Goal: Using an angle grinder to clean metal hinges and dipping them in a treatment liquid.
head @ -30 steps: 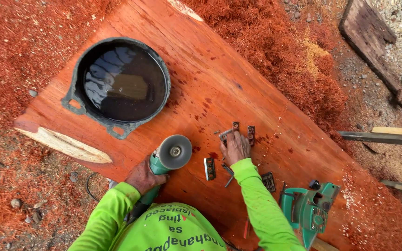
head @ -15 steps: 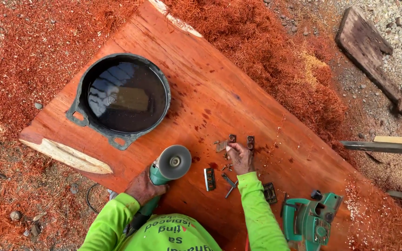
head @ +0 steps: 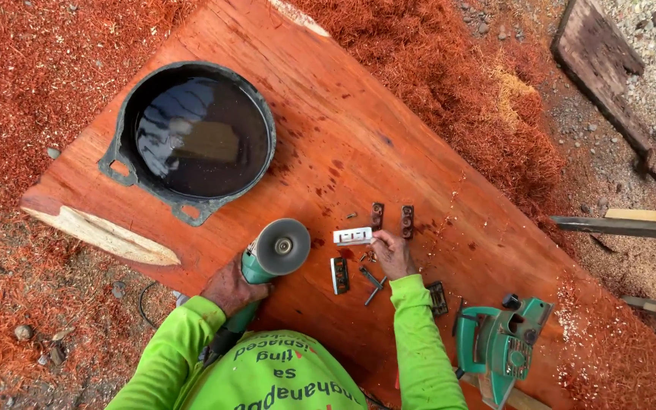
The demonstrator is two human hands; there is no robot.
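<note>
Left hand (head: pixel 231 287) clenched round the green body of an angle grinder (head: pixel 267 258), disc face up and tilted, resting near the near edge of the wood slab (head: pixel 328 129). Fingers fully wrapped, no gap visible.

Right hand (head: pixel 393 254) pinching one end of a small pale metal blade (head: pixel 353 236), thumb and fingertips closed on its right end; the blade lies flat on the slab, sticking out to the left toward the grinder disc, just beside it but not touching.

Two dark metal plates (head: pixel 392 218) lie side by side just beyond the right hand. Another flat metal piece (head: pixel 339 275) sits near side, between the two hands, with a small dark wrench-like tool (head: pixel 373 282) just right of it. One more dark plate (head: pixel 438 298) lies right of the right forearm.

Green electric planer (head: pixel 499 343) at the near right edge of the slab, well apart from both hands. Black round basin (head: pixel 190 138) filled with dark water on the far left of the slab. Red sawdust (head: pixel 32 91) covers the ground around. Both sleeves bright yellow-green.
</note>
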